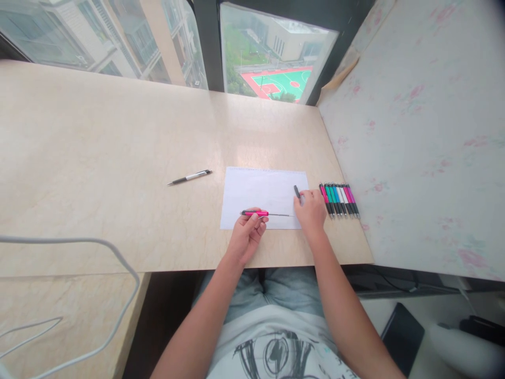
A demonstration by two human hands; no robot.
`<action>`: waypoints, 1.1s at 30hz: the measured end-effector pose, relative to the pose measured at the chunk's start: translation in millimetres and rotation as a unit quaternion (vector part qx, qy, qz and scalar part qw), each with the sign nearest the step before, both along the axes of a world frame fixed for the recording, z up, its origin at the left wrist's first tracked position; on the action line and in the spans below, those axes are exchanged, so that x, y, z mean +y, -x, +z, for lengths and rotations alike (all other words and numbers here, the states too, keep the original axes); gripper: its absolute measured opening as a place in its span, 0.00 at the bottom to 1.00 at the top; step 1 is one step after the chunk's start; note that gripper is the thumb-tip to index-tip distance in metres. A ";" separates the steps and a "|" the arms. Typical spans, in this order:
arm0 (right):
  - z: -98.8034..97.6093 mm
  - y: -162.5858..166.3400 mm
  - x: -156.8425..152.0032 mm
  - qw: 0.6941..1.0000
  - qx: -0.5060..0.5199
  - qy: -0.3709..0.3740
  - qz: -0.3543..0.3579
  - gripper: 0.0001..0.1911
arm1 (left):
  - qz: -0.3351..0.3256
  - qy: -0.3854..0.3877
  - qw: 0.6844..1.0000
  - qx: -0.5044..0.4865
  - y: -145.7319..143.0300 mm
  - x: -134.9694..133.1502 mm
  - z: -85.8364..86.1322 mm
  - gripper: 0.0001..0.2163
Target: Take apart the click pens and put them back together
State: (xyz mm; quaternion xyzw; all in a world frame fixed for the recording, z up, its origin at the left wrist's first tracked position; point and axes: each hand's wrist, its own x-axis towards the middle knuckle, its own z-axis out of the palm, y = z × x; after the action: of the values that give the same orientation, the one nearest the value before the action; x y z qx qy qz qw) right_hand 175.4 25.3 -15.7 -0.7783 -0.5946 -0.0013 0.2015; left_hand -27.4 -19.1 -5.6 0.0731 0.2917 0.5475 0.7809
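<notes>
My left hand (246,231) is closed on a pink pen barrel (255,213), held level over the lower edge of a white sheet of paper (262,192). A thin refill (281,215) sticks out of the barrel toward my right hand (311,210). That hand is closed on a small dark pen piece (297,191) above the paper's right side. Just right of it lies a row of several pens (340,200) in pink, teal, white and black, side by side on the desk.
A black-and-white pen (190,177) lies alone on the beige desk (98,158), left of the paper. A floral-patterned wall (426,131) bounds the desk on the right. Windows run along the far edge. A white cable (118,258) loops over the near-left corner.
</notes>
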 end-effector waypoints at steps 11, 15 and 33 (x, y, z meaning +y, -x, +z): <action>23.5 -15.6 -33.6 0.934 0.355 -0.037 0.018 0.16 | -0.003 0.002 1.000 0.010 -0.4 0.7 -0.2 0.12; 48.4 -24.1 -61.9 0.889 0.456 -0.032 0.026 0.13 | -0.004 -0.001 1.000 0.013 -0.5 0.8 -0.3 0.12; 75.6 -15.9 -93.5 0.903 0.423 -0.060 0.050 0.11 | -0.002 -0.012 1.000 0.024 -1.1 0.3 -0.6 0.12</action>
State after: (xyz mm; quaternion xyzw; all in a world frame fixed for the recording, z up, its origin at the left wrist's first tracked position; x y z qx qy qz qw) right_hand 191.3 -68.2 59.9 -0.6610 -0.4906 0.3028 0.4804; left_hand -26.2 -18.8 -6.2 0.0966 0.3033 0.5474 0.7740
